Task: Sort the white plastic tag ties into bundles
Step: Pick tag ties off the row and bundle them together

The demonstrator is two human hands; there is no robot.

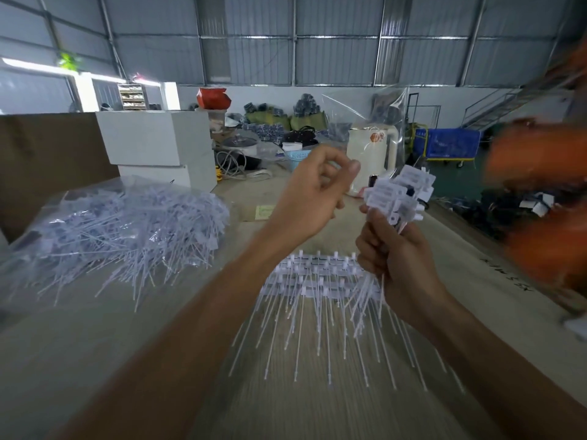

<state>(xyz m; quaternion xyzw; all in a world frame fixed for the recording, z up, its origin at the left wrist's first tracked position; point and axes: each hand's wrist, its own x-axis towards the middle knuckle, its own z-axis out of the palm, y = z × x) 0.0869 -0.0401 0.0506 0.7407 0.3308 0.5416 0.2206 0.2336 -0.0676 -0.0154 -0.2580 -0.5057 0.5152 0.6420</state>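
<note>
Bare table (pixel 79 360) lies open at the near left and near centre, hemmed by a heaped bag of ties (pixel 127 230) at the left, rows of ties (pixel 317 281) mid-table and — at the right edge — blurred orange shapes (pixel 540 198).

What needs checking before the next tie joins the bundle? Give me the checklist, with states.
1. Right hand grips the bundle of tag ties: ok.
2. Tag heads lined up at the bundle's top: roughly, ok.
3. Left hand holding a tie to add: cannot tell, fingers curled, nothing clearly seen.
4. Loose ties within reach on the table: ok, rows lie below the hands.
5. Bagged pile at left, apart from the sorted rows: ok.
</note>
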